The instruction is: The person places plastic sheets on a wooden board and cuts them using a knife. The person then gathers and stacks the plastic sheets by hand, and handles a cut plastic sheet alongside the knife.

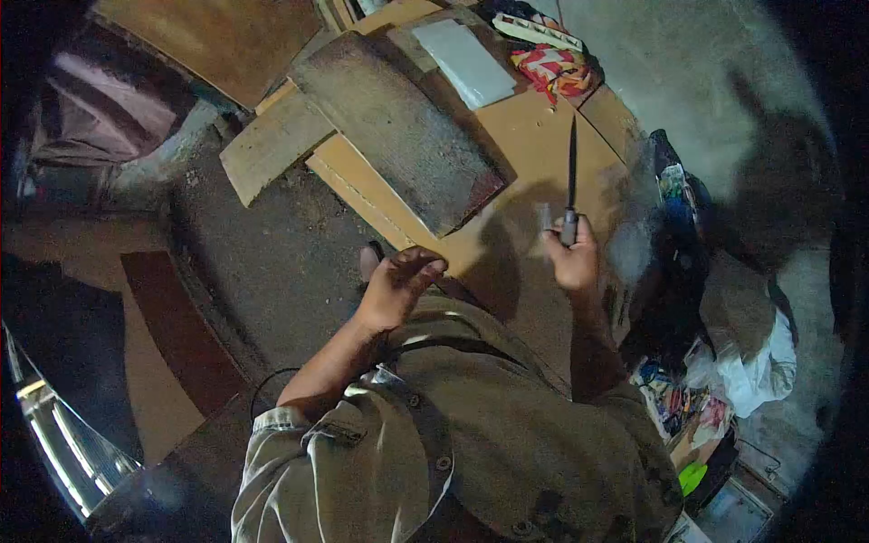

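Note:
My right hand (572, 255) is closed round the grey handle of a long, thin, dark-bladed tool (572, 172) that looks like a knife or file. Its blade points away from me, over tan board (516, 131). My left hand (398, 288) is held in front of my body with its fingers curled together; whatever they hold, if anything, is too small to make out. Beyond it lies a worn dark board (398, 127), across a smaller brownish piece (276, 145).
A white flat slab (463, 63) and a red-and-white patterned cloth (554, 71) lie at the far side. A power strip (536, 31) is behind them. White plastic bags (756, 366) and mixed clutter sit at the right. A curved brown strip (186, 330) lies at the left.

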`<state>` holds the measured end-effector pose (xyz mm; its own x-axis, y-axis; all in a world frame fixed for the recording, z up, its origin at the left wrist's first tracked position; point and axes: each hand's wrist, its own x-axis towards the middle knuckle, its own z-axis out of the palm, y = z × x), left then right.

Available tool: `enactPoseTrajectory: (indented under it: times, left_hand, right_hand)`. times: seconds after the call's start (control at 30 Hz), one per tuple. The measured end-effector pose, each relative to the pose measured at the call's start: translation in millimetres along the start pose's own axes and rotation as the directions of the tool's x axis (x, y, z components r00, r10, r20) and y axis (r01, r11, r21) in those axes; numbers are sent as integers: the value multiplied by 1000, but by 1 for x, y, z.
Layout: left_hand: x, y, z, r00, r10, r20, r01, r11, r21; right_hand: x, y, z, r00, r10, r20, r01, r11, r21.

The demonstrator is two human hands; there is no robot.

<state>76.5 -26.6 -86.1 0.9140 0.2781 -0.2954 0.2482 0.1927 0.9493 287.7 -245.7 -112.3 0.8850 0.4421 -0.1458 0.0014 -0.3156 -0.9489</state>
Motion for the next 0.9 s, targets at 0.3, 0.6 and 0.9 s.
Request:
enactPoseTrajectory:
  times: [0.3, 0.6, 0.9]
  left_hand:
    - [-3, 52, 25, 995, 102, -20, -104, 976, -193]
    - [-3, 30, 10, 981, 37, -193, -124, 878, -462]
    - [-6, 40, 5, 965, 34, -259, -164, 849, -503]
  right_hand:
    - [-48, -98, 80, 930, -210, 302, 192, 977, 89]
    - [-63, -106, 93, 922, -297, 246, 293, 955, 54]
    - [-57, -110, 94, 941, -118, 317, -8, 929, 369]
